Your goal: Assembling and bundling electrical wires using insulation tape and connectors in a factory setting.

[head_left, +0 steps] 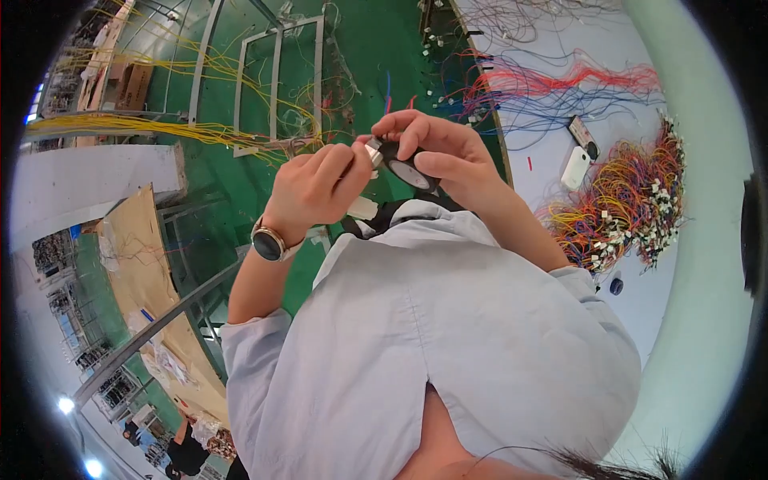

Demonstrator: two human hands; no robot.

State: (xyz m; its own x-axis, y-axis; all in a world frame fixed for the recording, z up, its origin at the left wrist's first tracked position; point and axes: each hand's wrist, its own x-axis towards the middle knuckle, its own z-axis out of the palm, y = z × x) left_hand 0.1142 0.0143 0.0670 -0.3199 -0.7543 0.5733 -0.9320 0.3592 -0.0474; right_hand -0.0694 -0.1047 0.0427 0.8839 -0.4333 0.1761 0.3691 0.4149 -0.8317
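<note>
While both hands meet in front of the chest, the right hand (444, 152) curls around a black tape roll (408, 170), fingers and thumb closed on its rim so the roll stays put. The left hand (316, 186), with a watch (268, 242) on its wrist, pinches a small pale piece (373, 150) at the roll's edge, seemingly the tape's free end; I cannot tell for sure. Held high and close, the roll sits where the eyes can follow it. On the right, the white table (640, 296) carries a bundle of coloured wires (624, 204), kept within reach, and a white device (574, 168).
</note>
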